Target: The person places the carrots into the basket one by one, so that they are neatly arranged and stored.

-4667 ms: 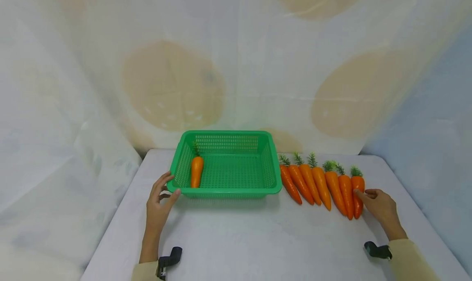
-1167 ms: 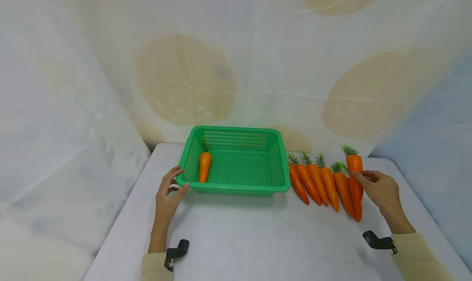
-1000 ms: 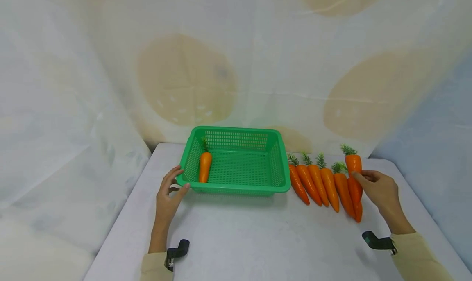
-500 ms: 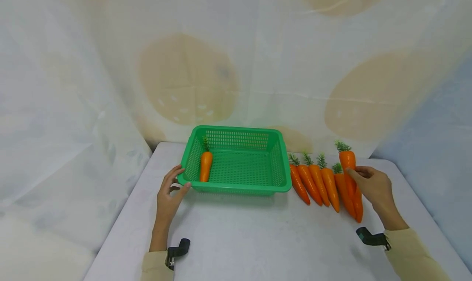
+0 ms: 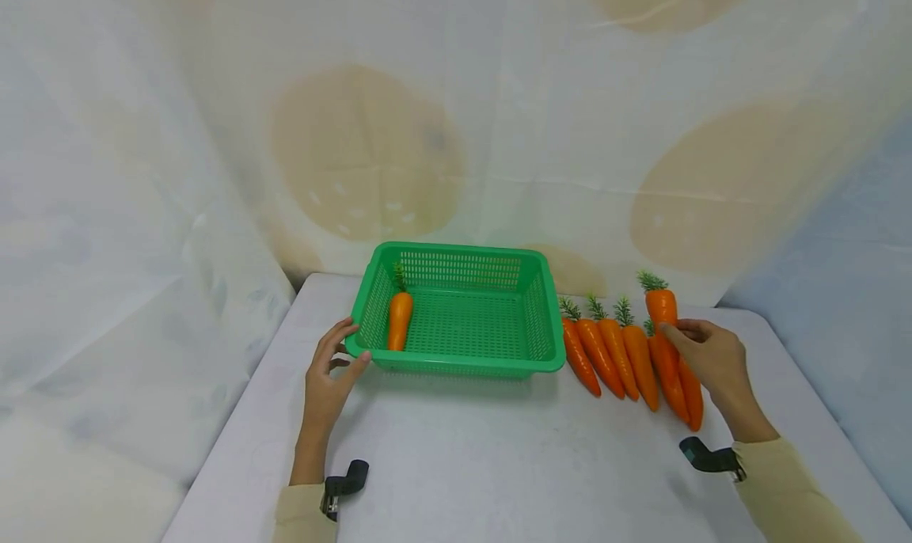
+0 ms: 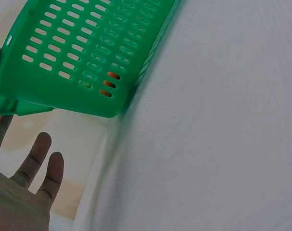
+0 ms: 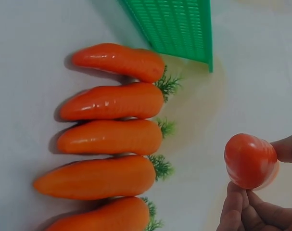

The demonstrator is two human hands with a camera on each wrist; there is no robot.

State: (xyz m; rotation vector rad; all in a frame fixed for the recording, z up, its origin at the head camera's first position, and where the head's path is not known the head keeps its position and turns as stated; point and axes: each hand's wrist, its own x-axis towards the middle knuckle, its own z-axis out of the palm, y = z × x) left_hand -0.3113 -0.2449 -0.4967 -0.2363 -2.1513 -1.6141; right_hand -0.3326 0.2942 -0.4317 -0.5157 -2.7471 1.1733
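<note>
A green plastic basket (image 5: 456, 366) stands on the table with one orange toy carrot (image 5: 400, 321) lying along its left side. My left hand (image 5: 328, 383) holds the basket's near left corner, thumb on the front and fingers at the left side; in the left wrist view two fingers (image 6: 37, 159) stretch free below the rim. My right hand (image 5: 715, 361) pinches another carrot (image 5: 662, 309) between thumb and fingers, its leafy top pointing up and away. In the right wrist view this held carrot (image 7: 249, 161) shows end-on, raised beside the row.
Several carrots (image 5: 639, 366) lie side by side right of the basket, green tops toward the back wall. The held carrot overlaps the right end of this row. White cloth covers the table (image 5: 484, 464), and a patterned sheet (image 5: 541, 131) hangs behind it.
My right hand has picked up the rightmost carrot of the row and moved left with it, over the neighbouring carrots. My left hand has stayed at the basket's corner. The head view has shifted slightly.
</note>
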